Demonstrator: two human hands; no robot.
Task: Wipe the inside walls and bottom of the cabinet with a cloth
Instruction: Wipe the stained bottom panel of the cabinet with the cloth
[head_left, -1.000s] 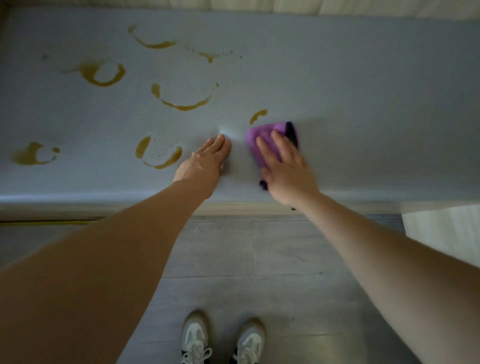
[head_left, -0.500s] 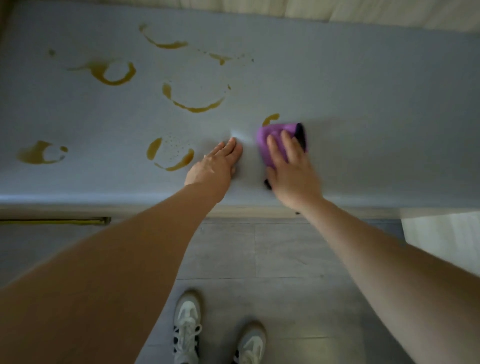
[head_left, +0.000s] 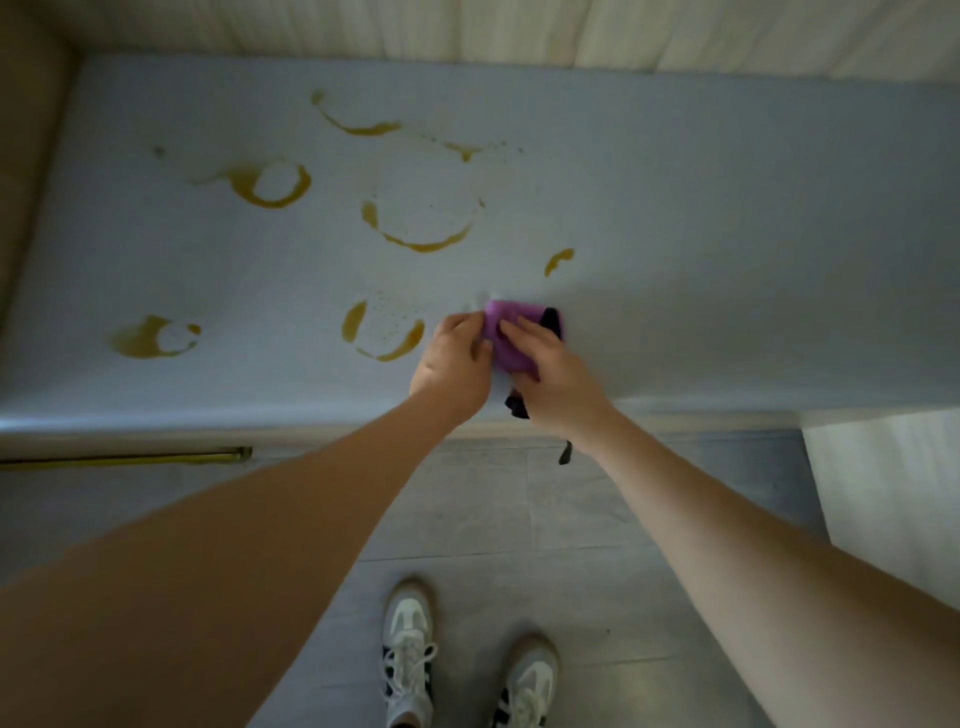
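The cabinet's grey bottom (head_left: 727, 218) spreads below me, marked with several brown ring stains (head_left: 421, 228). A purple cloth (head_left: 511, 332) with a dark edge lies near the front, right of a speckled stain (head_left: 384, 332). My left hand (head_left: 457, 364) has its fingers curled onto the cloth's left edge. My right hand (head_left: 556, 379) covers the cloth's right side, fingers bent over it. A dark end of the cloth hangs below my right wrist, over the front edge.
A pale wooden back wall (head_left: 519, 31) and a brown left wall (head_left: 26, 156) bound the bottom. A brass rail (head_left: 124, 460) runs under the front lip at left. Grey floor tiles (head_left: 571, 519) and my white trainers (head_left: 410, 649) are below.
My left hand has gone from lying flat on the bottom to gripping the cloth's left edge. The cloth and my right hand have drawn back toward the front edge.
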